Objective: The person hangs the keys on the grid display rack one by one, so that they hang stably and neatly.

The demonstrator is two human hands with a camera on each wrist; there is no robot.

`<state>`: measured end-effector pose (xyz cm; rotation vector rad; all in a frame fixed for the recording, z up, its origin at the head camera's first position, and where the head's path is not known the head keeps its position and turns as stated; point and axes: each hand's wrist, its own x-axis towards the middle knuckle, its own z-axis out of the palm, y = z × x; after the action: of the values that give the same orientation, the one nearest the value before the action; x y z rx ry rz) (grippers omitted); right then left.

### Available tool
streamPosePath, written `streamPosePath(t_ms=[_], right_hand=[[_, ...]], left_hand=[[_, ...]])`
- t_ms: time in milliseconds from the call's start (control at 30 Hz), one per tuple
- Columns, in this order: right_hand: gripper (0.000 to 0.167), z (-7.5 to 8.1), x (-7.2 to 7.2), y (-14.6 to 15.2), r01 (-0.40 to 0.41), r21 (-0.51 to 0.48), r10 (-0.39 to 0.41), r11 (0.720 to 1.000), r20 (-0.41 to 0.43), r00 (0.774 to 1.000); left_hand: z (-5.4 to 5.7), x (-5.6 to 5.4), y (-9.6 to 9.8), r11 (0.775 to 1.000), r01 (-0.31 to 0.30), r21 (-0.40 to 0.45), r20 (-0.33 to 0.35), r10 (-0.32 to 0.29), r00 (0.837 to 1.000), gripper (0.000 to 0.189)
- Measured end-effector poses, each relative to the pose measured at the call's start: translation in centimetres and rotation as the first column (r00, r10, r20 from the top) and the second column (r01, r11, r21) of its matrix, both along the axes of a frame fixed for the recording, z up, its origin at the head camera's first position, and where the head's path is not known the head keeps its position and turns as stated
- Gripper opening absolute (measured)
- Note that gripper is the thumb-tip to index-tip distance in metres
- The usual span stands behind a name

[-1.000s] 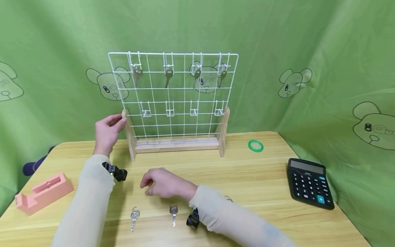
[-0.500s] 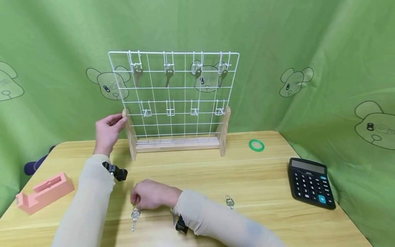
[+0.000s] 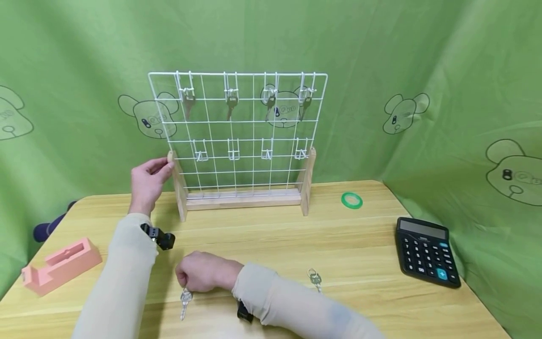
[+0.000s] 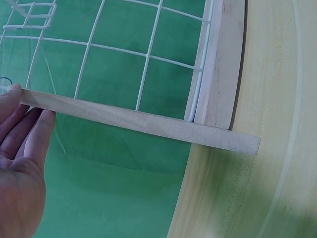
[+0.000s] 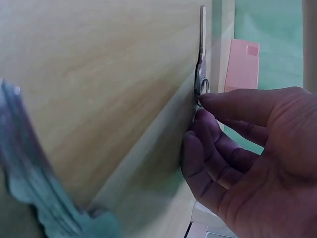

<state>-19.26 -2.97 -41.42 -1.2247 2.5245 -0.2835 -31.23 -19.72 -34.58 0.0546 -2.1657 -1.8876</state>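
Observation:
My left hand pinches the top of the rack's left wooden upright between thumb and fingers. The rack's white wire grid carries two rows of hooks; a key hangs on each upper hook, and the lower hooks bear none. Low over the table's front left, my right hand pinches the ring of a silver key, whose blade lies toward the front edge. In the right wrist view, thumb and fingertip meet at that key ring. Another key looms close to that camera, hidden under the forearm in the head view.
A further key lies right of the right forearm. A pink tape dispenser stands at the left, a green tape roll at the back right, and a black calculator near the right edge. Green cloth hangs behind the table.
My right hand has moved left and toward the front edge, down to the leftmost key, and now pinches its ring. The forearm now covers the middle key. The left hand has stayed put.

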Motion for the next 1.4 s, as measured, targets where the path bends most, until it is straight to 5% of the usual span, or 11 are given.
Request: streamPosePath(t_ms=[300,567,900,1400], right_hand=[[0.024,-0.2,0.1,0.1,0.036,0.001,-0.036,0.999,0.030,0.999],[0.023,0.2,-0.6,0.8,0.051,-0.166,-0.032,0.985,0.113,0.993],[0.018,1.1,-1.2,1.8,0.151,-0.387,-0.043,0.910,0.274,0.961],[0.017,1.9,-2.0,2.7,0.322,-0.516,-0.108,0.794,0.401,0.910]], left_hand=[[-0.2,0.0,0.0,1.000,0.009,0.000,0.017,-0.009,1.000,0.043],[-0.2,0.2,-0.1,1.000,0.009,-0.013,0.010,-0.009,1.000,0.043],[-0.3,0.2,-0.1,1.000,0.003,-0.001,0.007,-0.003,1.000,0.044],[-0.1,0.1,-0.1,1.000,-0.005,-0.016,-0.010,0.005,1.000,0.043]])
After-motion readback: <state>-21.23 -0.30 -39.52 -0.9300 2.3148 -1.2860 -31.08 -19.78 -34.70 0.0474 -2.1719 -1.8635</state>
